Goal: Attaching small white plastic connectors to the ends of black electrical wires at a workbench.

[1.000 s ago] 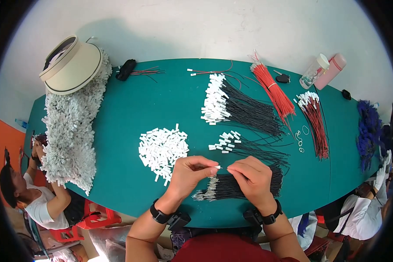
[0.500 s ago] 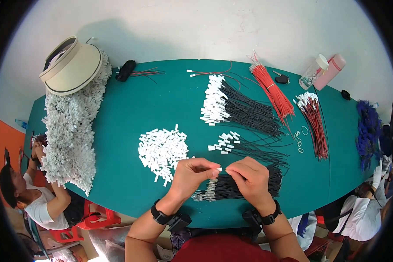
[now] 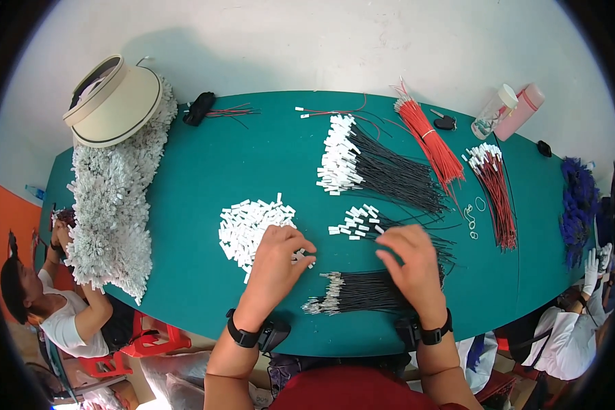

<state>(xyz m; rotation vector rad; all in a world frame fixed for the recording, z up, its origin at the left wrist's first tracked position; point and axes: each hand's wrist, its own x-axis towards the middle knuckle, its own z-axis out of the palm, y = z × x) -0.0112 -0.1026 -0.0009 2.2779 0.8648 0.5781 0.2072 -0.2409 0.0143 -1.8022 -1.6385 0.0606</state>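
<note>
My left hand (image 3: 275, 265) reaches over the right edge of a pile of small white connector housings (image 3: 244, 231). Its thumb and forefinger are apart, with loose housings showing between them. My right hand (image 3: 413, 265) is at a small group of black wires with white housings (image 3: 357, 222) on their ends. Thumb and forefinger stand apart there too; one white housing lies close by the fingertips, and the hand covers part of the wires. Nearer me lies a bundle of black wires with bare metal terminals (image 3: 333, 292), its right part under my right hand.
A larger fan of black wires with white housings (image 3: 339, 156) lies farther back. Red wire bundles (image 3: 430, 147), rubber bands (image 3: 470, 220), a key (image 3: 445, 121), a clear bottle (image 3: 493, 113) and a pink bottle (image 3: 521, 113) are right. Left, a visor (image 3: 116, 109) tops a white fluffy heap (image 3: 113, 219). People sit at both sides.
My hands have parted from their pinch close together. The left moved left and away from me to the housing pile; the right moved right and away, to the small wire group.
</note>
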